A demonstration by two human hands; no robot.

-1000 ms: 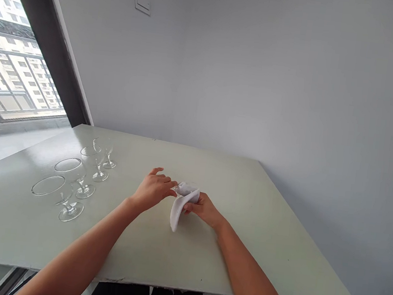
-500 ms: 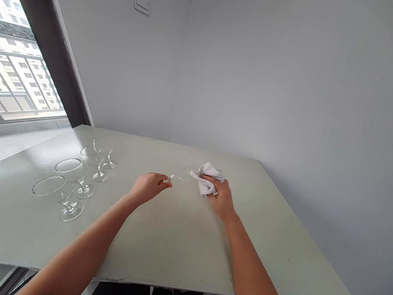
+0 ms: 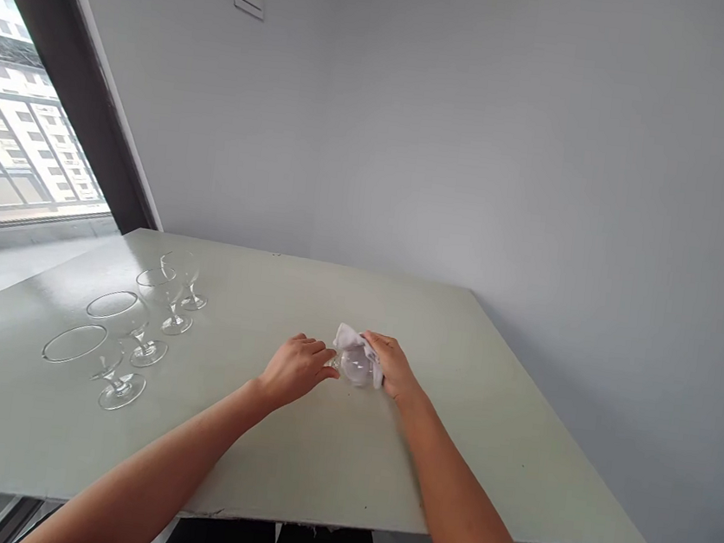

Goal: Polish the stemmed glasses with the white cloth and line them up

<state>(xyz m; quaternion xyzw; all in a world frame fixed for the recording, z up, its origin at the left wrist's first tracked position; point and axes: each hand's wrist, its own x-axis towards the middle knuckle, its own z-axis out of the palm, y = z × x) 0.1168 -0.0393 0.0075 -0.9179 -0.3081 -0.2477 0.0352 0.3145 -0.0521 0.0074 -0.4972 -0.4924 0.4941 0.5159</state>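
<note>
A clear stemmed glass [image 3: 359, 369] is tilted on its side just above or on the table, its bowl toward the right. My left hand [image 3: 298, 369] pinches it by the stem end; the foot is hidden behind my fingers. My right hand [image 3: 392, 366] is closed on a white cloth [image 3: 347, 337], which is pressed against the mouth and far side of the bowl. Whether any cloth is inside the bowl, I cannot tell.
Several more stemmed glasses, the nearest with its foot [image 3: 122, 391] toward me, stand in a row on the left of the pale table [image 3: 497, 461]. Grey walls [image 3: 515, 132] border its back and right. A window [image 3: 27, 111] is at left.
My right hand has brought the cloth in from the right onto the glass. My left hand has shifted right and slightly nearer with the glass. The view has turned a little.
</note>
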